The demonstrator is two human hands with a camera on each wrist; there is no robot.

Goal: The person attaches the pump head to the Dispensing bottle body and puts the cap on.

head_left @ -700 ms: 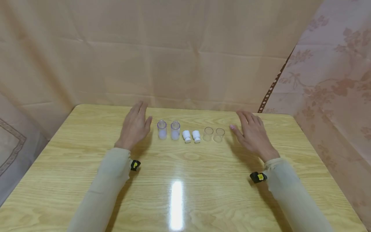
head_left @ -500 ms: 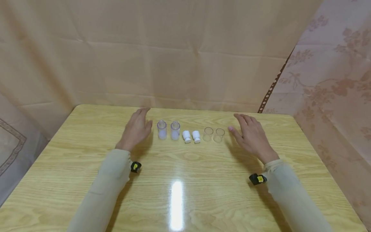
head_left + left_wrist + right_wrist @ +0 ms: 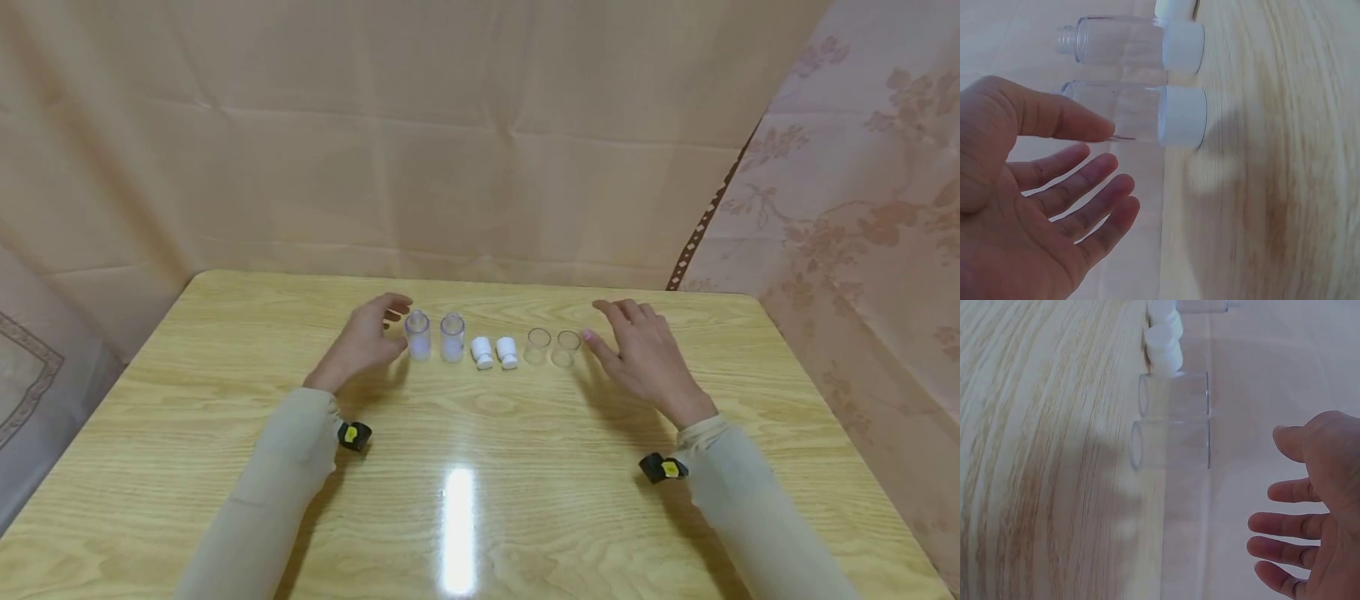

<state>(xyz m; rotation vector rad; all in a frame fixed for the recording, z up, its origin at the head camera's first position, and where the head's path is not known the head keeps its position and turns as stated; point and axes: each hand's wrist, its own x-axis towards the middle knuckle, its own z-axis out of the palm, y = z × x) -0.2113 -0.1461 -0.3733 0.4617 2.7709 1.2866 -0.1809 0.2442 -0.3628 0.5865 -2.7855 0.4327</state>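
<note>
Two clear bottles with white bases stand upright at the left of a row; my left hand (image 3: pixel 363 346) is beside the outer bottle (image 3: pixel 418 343). In the left wrist view the thumb overlaps that bottle (image 3: pixel 1141 106), fingers spread and loosely bent; whether it touches, I cannot tell. The second bottle (image 3: pixel 452 343) is just to its right. Mid-row are two small white pump-like tops (image 3: pixel 482 352). Two clear open cylinders end the row at the right. My right hand (image 3: pixel 648 358) hovers beside the outer cylinder (image 3: pixel 1172 444), fingers apart, holding nothing.
The row stands on a wood-grain table (image 3: pixel 487 433) near its far edge. A beige cloth (image 3: pixel 450 150) hangs right behind, with a floral cloth (image 3: pixel 862 208) at the right. A bright light reflection lies on the near tabletop.
My left hand has moved right towards the outer bottle, its fingers bending. My right hand has shifted slightly left towards the clear cylinders. The objects keep their places.
</note>
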